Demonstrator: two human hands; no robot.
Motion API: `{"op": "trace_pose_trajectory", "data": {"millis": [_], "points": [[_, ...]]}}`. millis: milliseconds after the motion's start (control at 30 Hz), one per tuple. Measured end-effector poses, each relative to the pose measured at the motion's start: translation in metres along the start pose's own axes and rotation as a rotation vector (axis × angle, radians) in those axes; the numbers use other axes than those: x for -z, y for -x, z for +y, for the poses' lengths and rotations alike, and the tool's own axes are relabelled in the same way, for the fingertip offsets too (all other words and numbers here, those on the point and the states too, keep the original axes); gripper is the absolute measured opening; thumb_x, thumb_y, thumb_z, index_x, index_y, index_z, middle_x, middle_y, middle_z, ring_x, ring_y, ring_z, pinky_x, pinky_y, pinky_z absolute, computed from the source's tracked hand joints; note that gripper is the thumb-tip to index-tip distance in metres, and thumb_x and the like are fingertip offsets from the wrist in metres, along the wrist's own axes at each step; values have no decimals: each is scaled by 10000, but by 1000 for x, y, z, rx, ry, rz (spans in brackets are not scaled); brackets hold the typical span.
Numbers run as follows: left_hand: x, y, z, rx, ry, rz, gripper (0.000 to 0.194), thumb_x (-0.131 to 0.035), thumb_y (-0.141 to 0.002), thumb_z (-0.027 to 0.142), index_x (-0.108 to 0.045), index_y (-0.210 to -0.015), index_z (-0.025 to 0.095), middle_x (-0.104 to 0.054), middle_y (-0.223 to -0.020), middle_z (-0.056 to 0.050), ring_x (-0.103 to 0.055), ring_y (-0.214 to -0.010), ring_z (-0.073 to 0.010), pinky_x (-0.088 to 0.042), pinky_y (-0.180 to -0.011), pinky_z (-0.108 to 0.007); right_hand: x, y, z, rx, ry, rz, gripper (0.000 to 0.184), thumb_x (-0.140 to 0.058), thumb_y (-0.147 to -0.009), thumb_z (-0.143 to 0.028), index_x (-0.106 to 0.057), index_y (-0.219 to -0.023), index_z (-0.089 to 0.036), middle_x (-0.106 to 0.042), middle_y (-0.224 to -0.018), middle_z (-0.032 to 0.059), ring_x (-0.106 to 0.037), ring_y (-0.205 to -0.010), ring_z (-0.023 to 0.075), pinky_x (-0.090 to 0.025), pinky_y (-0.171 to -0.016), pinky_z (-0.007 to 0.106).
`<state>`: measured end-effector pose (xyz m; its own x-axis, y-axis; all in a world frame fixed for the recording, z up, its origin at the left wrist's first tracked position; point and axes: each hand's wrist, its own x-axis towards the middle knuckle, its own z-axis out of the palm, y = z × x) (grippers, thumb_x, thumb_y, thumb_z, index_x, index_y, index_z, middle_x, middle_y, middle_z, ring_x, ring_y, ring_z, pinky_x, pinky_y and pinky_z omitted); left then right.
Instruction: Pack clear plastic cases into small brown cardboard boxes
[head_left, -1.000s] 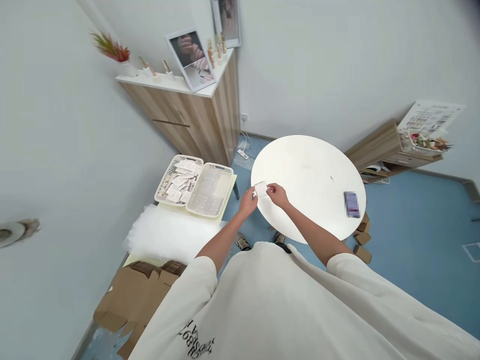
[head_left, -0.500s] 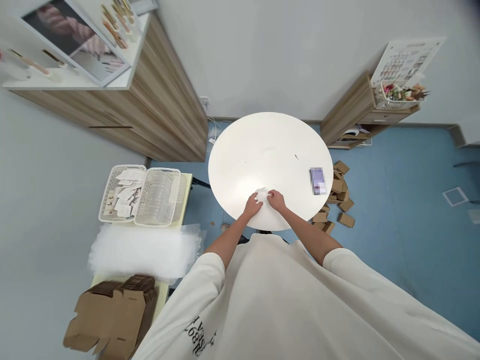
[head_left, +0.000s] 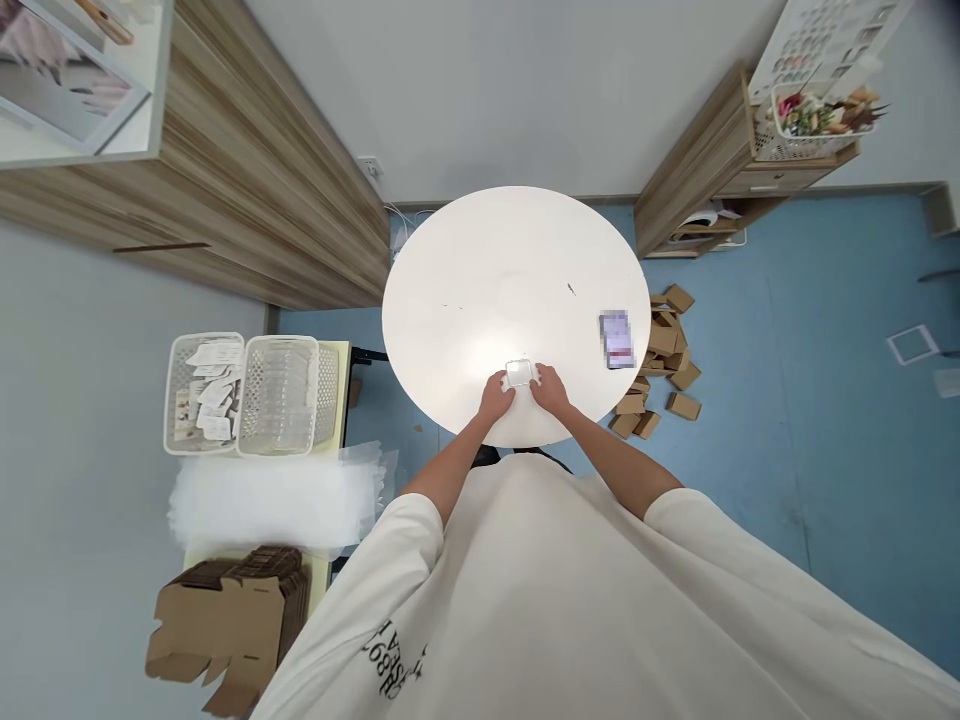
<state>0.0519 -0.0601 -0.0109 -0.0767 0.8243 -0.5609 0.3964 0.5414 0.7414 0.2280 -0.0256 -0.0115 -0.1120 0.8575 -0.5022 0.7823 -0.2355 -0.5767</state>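
Observation:
A small clear plastic box (head_left: 518, 373), roughly square with rounded corners, lies flat near the front edge of the round white table (head_left: 517, 260). My left hand (head_left: 496, 397) grips its left side with curled fingers. On the opposite side, my right hand (head_left: 550, 389) holds the right edge between thumb and fingers. Whether anything lies inside the box is too small to make out.
A blurred purple item (head_left: 616, 339) lies on the table's right. Small brown cartons (head_left: 663, 338) are heaped on the floor beyond. On the left side table are white baskets (head_left: 279, 392), clear sheets (head_left: 274, 500) and flattened cardboard boxes (head_left: 217, 625).
The view has shifted, so the surroundings sit differently in the frame. My hands have spread to the sides of the clear box, which now shows more fully between them.

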Motion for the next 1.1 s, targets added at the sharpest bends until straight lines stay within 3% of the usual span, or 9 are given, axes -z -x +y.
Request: {"op": "trace_pose_trajectory", "data": {"millis": [200, 500, 700, 867, 1100], "points": [[2, 10, 2, 30, 17, -2, 498, -588, -859, 170, -515, -1351, 201, -556, -1436, -122, -561, -1268, -277, -457, -1039, -404, 7, 14, 14, 29, -109, -39, 403, -469, -932, -207, -548, -1327, -218, -603, -1362, 84, -596, -1170, 217, -493, -986, 353], [-7, 9, 8, 65, 117, -6, 496, -622, -844, 155, -517, -1323, 228, -539, -1457, -96, -577, -1259, -245, -474, -1024, -368, 2, 17, 5, 100, -178, -7, 426, -489, -885, -166, -568, -1299, -227, -617, -1311, 80, -586, -1186, 215, -492, -1001, 366], [-7, 7, 12, -1, 119, 89, 440, -630, -850, 142, -553, -1279, 205, -579, -1362, -120, -645, -1092, -210, -517, -951, -350, 9, 12, -1, 176, -165, 78, 348, -502, -898, -196, -617, -1227, -206, -621, -1167, 86, -616, -1046, 200, -501, -954, 349], [-2, 1, 20, 6, 112, 196, 309, -628, -893, 204, -620, -1202, 205, -615, -1284, -116, -657, -1047, -202, -519, -948, -348, 18, 8, -10, 170, -140, 74, 296, -482, -955, -250, -660, -1189, -210, -644, -1100, 75, -620, -992, 192, -493, -919, 332], [3, -4, 21, 16, 96, 199, 218, -609, -937, 282, -662, -1129, 195, -691, -1171, -100, -654, -1060, -209, -500, -968, -352, 26, 5, -19, 165, -58, 15, 281, -464, -1005, -273, -706, -1137, -219, -675, -1086, 71, -610, -1019, 188, -462, -897, 295]]}}
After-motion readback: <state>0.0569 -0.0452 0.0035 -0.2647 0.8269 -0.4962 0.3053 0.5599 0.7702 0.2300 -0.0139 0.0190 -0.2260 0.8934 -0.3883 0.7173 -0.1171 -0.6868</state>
